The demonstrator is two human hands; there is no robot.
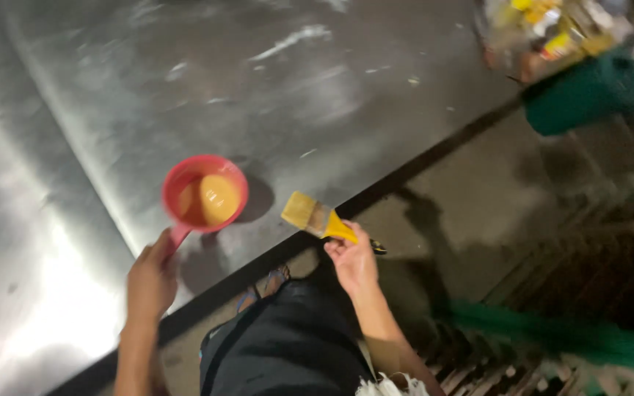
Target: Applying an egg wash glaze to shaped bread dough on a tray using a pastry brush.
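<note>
— Holding two things at once, is that right? What is each grip doing?

— Yes. The left hand [152,282] is closing its grip around the handle of a small red plastic scoop cup with yellowish liquid inside [205,193], which is sitting just above that grip, over the shiny grey metal desk [317,88]. The right hand [354,260] is wrapping its fingers around the yellow handle of a flat wide-bristled paintbrush [317,218]; the bristles are pointing up and to the left of that grip, toward the cup.

— How is the cup likely handling?

— Light and stiff, I am judging, but the liquid is making it tippy, so keeping it level by the handle is mattering most. A wet handle could be slippery.

— And the brush?

— Light too, with soft bristles and a rigid handle; taking it at the handle, as the grip is doing, is looking sound. The desk edge is running between the two grips.
</note>
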